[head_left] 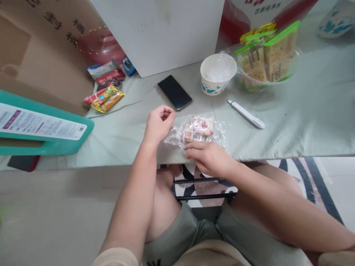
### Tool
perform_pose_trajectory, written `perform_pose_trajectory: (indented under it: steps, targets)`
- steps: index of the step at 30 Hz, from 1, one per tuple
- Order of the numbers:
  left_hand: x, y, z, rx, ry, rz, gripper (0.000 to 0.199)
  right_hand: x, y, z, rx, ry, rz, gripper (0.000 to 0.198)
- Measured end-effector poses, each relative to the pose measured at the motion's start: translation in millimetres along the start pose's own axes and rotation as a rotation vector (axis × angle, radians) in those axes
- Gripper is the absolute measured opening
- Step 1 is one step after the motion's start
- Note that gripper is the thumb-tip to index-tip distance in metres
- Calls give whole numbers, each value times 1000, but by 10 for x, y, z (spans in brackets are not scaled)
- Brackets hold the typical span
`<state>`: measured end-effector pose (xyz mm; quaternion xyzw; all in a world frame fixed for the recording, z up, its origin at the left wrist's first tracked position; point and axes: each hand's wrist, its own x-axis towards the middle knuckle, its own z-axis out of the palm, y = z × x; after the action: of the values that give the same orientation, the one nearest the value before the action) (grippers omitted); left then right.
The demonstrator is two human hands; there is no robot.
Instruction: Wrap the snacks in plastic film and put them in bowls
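On a pale-green cloth-covered surface [313, 125], a clear plastic bowl [296, 66] held green-edged packets [280, 55]; fingers [161, 109], curled closed on the left hand [157, 125], open on the right hand [210, 157], flanked a clear-wrapped snack [201, 126].

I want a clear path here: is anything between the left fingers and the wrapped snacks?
Nothing solid visible; only crumpled transparent plastic lies between the left fingers and the wrapped snacks. The smartphone lies farther back, off that line.

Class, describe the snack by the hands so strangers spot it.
At the green tablecloth, find the right hand. Just beyond it lies the snack in clear wrapping. Its pale label with reddish print sets it apart from the green-edged packets in the bowl.
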<state>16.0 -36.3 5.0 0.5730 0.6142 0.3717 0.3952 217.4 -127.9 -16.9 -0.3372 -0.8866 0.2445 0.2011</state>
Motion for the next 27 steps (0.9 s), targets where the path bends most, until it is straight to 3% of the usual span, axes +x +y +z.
perform_pose_trajectory:
  steps: [4,7,12,17,19,24,27]
  targets:
    - [-40,28,-15,105,-249,-25,35,11,-3,-78,66,-176,-68,23]
    - [-124,52,-19,305,-417,-50,49,16,-46,-132,61,-259,-21,23]
    - [-160,57,-11,426,-290,-78,11,29,-93,-129,-33,-280,102,48]
    - [-89,34,-15,371,-193,-38,13,32,-62,-70,15,-266,43,46]
    - [-96,52,-20,364,-219,-49,20,27,-46,-59,70,-262,4,44]
    - [-190,109,-19,400,-435,-86,35,21,-33,-59,136,-260,-37,40]
    - [-214,115,-13,512,-362,-91,15,23,-32,-49,120,-260,-29,39]
